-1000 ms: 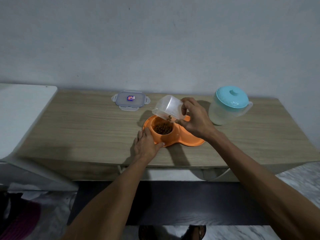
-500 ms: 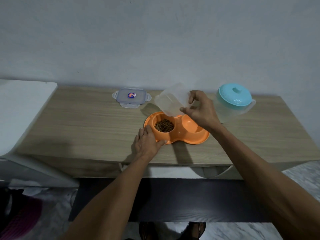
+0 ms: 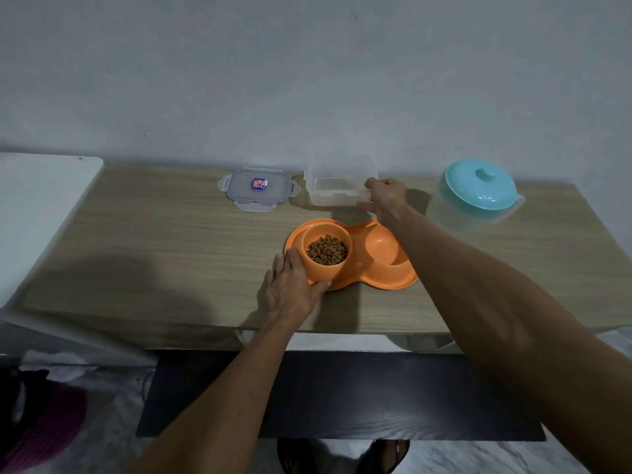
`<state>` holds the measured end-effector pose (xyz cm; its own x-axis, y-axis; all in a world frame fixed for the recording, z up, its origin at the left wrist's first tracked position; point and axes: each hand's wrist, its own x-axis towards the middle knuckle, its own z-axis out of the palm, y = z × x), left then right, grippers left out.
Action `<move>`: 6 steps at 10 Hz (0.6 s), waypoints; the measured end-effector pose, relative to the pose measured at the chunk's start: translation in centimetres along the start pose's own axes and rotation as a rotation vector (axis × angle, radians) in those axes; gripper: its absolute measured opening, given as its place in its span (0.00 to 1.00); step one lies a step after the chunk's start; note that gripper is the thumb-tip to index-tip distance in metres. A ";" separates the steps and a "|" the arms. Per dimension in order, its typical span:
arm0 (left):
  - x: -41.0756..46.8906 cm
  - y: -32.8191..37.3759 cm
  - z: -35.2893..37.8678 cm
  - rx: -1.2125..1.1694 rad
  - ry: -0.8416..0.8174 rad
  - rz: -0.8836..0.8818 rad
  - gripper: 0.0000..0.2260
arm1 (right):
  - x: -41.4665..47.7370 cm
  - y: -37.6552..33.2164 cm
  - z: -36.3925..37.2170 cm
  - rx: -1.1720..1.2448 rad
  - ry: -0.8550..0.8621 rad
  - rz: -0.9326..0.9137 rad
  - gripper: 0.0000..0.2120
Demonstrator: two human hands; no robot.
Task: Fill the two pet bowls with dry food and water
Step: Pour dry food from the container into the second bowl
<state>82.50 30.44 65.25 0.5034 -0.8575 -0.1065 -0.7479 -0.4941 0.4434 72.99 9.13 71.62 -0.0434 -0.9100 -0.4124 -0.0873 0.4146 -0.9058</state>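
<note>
Orange plastic makes up the double pet feeder point(image 3: 355, 271) near the front edge of the wooden surface point(image 3: 164, 254). The left hand point(image 3: 294, 289) lies flat beside it, fingers spread against its left rim, thumb on the front edge. The left bowl point(image 3: 326, 251) holds brown dry food point(image 3: 326, 249); the right bowl point(image 3: 383, 248) looks dry. The right arm stretches across it, and the right hand point(image 3: 384, 196) grips the clear container point(image 3: 338, 183) standing upright farther back, between its lid point(image 3: 258, 188) and the teal-lidded pitcher point(image 3: 478, 189).
</note>
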 end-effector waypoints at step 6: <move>-0.1 -0.1 0.4 -0.001 -0.017 0.010 0.44 | 2.9 2.3 0.2 -0.274 -0.051 0.006 0.23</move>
<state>82.34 30.53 64.90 0.4881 -0.8649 -0.1170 -0.7525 -0.4850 0.4456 72.81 7.43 68.29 0.0052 -0.9036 -0.4283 -0.3537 0.3989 -0.8460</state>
